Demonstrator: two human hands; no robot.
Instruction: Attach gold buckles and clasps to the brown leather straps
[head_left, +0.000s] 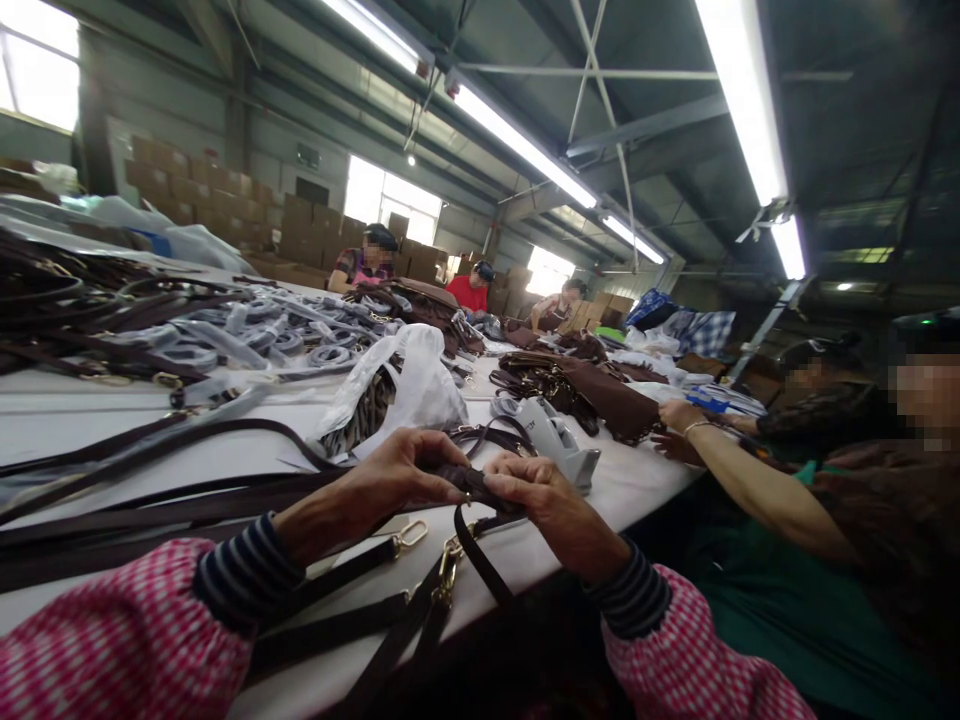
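Observation:
Between my fingertips I hold a dark brown strap (480, 555), bunched at the top with one end hanging down over the table edge. My left hand (401, 470) pinches the bunched part from the left, thumb and forefinger closed on it. From the right, my right hand (544, 500) grips the same part, its thumb on top. Just below my hands lie other brown straps (345, 625) with gold-coloured clasps (448, 565). A gold oval clip (411, 535) ends one strap near my left wrist. The exact fold inside my fingers is hidden.
On the white table (240, 450) are a white plastic bag (427, 385), a tape dispenser (559, 445), plastic-wrapped strap coils (277, 330) and brown bags (592, 390). A co-worker's arm (750, 470) reaches in at right. Other people work across the table; cartons (187, 190) stand behind.

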